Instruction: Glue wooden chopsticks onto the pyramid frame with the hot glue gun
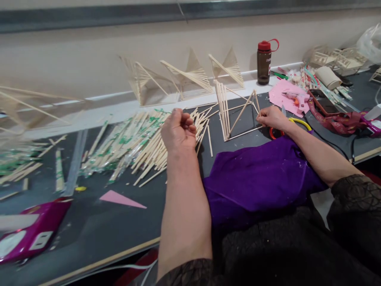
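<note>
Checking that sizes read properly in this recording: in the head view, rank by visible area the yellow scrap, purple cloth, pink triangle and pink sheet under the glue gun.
1. Purple cloth
2. Pink sheet, partly covered
3. Pink triangle
4. Yellow scrap

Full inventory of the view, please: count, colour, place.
stick frame: one, pale, at right fingertips
twisted stick models: at least three, pale, by wall
small stick models: several, pale, far right
loose sticks: many, pale, around left hand
wrapped sticks: many, green-marked, left
clear strip: one, left
pink triangle: one, front left
bottle: one, dark, red-lidded, by wall
glue gun: one, pale pink, right
phone: one, dark, right
ribbon: red, right
purple devices: two, far ends
cloth: one, purple, front
table: one, dark grey
hands: two, left raised, right pinching
</note>
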Demonstrator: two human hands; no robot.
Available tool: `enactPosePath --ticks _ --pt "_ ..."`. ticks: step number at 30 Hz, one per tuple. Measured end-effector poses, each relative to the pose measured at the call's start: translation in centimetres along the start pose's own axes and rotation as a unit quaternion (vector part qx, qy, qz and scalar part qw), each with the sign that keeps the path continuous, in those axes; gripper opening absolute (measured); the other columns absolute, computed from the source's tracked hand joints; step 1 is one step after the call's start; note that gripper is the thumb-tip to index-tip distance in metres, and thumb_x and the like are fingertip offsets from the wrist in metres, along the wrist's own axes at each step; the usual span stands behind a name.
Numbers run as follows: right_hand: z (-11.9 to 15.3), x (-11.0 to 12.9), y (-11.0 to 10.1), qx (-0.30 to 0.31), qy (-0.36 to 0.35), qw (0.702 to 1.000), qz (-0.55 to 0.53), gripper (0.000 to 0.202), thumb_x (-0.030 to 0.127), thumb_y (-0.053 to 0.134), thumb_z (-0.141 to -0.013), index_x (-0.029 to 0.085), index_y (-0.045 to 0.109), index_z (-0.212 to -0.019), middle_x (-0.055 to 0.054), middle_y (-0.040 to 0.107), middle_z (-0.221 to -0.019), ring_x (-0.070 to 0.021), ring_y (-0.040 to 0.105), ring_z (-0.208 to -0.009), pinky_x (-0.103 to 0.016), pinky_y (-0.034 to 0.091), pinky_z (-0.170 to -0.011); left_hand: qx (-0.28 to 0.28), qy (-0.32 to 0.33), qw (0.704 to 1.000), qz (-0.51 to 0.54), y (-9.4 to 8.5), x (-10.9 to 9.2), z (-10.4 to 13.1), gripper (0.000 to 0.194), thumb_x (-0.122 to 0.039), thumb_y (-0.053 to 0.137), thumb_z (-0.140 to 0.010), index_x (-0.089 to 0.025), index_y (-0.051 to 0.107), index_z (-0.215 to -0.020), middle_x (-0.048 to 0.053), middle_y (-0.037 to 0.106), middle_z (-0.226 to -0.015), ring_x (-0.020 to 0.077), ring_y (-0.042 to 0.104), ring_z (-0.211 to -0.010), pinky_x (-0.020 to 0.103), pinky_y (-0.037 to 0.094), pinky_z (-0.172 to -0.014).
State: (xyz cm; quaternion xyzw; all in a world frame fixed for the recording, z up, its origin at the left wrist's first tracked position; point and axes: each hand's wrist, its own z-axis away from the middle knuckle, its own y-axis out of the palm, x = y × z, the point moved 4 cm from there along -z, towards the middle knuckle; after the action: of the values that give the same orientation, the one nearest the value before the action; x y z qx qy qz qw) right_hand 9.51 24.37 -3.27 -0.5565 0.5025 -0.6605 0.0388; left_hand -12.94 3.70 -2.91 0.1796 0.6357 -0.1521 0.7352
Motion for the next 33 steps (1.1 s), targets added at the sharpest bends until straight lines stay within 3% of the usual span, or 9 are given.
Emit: enactPosePath --ticks 2,5,9,11,13,16,20,26,33 --pt "0.0 0.2 0.1 0.019 -0.011 0.999 0.031 0.015 0.014 0.061 -0.084 0.013 0.074 -0.077 -0.001 0.063 -0.057 -0.0109 0.056 -0.056 -0.025 0.042 -0.061 -0.029 0.024 0.995 0.095 0.2 0.0 0.3 0.015 -0.038 0.067 -0.091 -0.026 0.062 -0.084 -0.005 0.060 -0.062 0.0042 0.054 -0.051 0.013 0.041 -0.043" --pt "0.4 1.0 -0.8 0.058 -0.029 0.989 0.134 0.016 0.020 0.065 -0.085 0.012 0.077 -0.091 -0.008 0.072 -0.077 -0.0168 0.065 -0.073 -0.029 0.045 -0.070 -0.041 0.025 0.985 0.164 0.6 0.2 0.6 0.020 -0.032 0.075 -0.084 -0.024 0.060 -0.074 -0.004 0.060 -0.061 0.0043 0.052 -0.047 0.013 0.039 -0.039" --pt "2.4 3.9 -3.8 0.017 -0.020 0.941 0.339 0.024 0.026 0.064 -0.087 0.009 0.077 -0.097 -0.019 0.074 -0.096 -0.0292 0.067 -0.091 -0.035 0.044 -0.071 -0.043 0.008 0.977 0.207 0.9 0.1 0.8 0.025 -0.031 0.080 -0.078 -0.022 0.058 -0.071 -0.005 0.059 -0.058 0.0034 0.050 -0.043 0.012 0.037 -0.035" --pt "3.7 6.1 -4.0 0.021 -0.042 0.930 0.365 0.024 0.021 0.058 -0.090 0.012 0.079 -0.098 -0.016 0.075 -0.096 -0.0292 0.067 -0.092 -0.034 0.043 -0.070 -0.040 -0.006 0.976 0.214 1.1 0.0 1.0 0.024 -0.030 0.079 -0.079 -0.022 0.058 -0.072 -0.005 0.059 -0.059 0.0031 0.049 -0.042 0.011 0.037 -0.034" --pt "4.7 8.3 -2.2 0.085 -0.124 0.923 0.353 0.027 0.014 0.054 -0.091 0.016 0.079 -0.101 -0.011 0.076 -0.099 -0.0253 0.068 -0.094 -0.032 0.041 -0.071 -0.036 -0.013 0.976 0.216 1.3 -0.1 1.3 0.023 -0.028 0.078 -0.080 -0.022 0.058 -0.072 -0.005 0.060 -0.059 0.0032 0.049 -0.042 0.010 0.037 -0.034" --pt "5.6 10.1 2.4 0.215 -0.220 0.890 0.337 0.032 0.014 0.052 -0.095 0.020 0.075 -0.116 -0.008 0.074 -0.113 -0.0211 0.066 -0.100 -0.029 0.038 -0.068 -0.035 -0.009 0.976 0.215 1.5 -0.3 1.7 0.020 -0.023 0.074 -0.084 -0.022 0.059 -0.072 -0.005 0.061 -0.058 0.0030 0.049 -0.041 0.010 0.037 -0.033" --pt "5.0 10.0 6.5 0.236 -0.273 0.856 0.369 0.036 0.015 0.047 -0.099 0.021 0.070 -0.126 -0.013 0.067 -0.122 -0.0182 0.063 -0.087 -0.029 0.026 -0.057 -0.028 -0.001 0.976 0.214 1.7 -0.4 1.8 0.022 -0.017 0.067 -0.088 -0.020 0.059 -0.068 -0.005 0.060 -0.056 0.0021 0.049 -0.041 0.009 0.035 -0.033" --pt "4.6 9.3 6.8 0.210 -0.292 0.842 0.403 0.029 0.008 0.047 -0.097 0.011 0.071 -0.112 -0.013 0.068 -0.107 -0.0180 0.062 -0.084 -0.033 0.021 -0.055 -0.008 0.012 0.974 0.225 1.9 -0.4 1.5 0.024 -0.021 0.073 -0.083 -0.021 0.059 -0.064 -0.004 0.061 -0.056 0.0033 0.050 -0.040 0.011 0.035 -0.033" --pt "4.5 9.5 7.2 0.211 -0.268 0.853 0.395 0.027 0.010 0.046 -0.098 0.011 0.071 -0.108 -0.015 0.069 -0.111 -0.0179 0.064 -0.083 -0.030 0.031 -0.059 -0.009 0.015 0.976 0.218 2.0 -0.4 1.6 0.022 -0.022 0.074 -0.084 -0.022 0.061 -0.065 -0.003 0.062 -0.058 0.0041 0.051 -0.042 0.010 0.037 -0.033"
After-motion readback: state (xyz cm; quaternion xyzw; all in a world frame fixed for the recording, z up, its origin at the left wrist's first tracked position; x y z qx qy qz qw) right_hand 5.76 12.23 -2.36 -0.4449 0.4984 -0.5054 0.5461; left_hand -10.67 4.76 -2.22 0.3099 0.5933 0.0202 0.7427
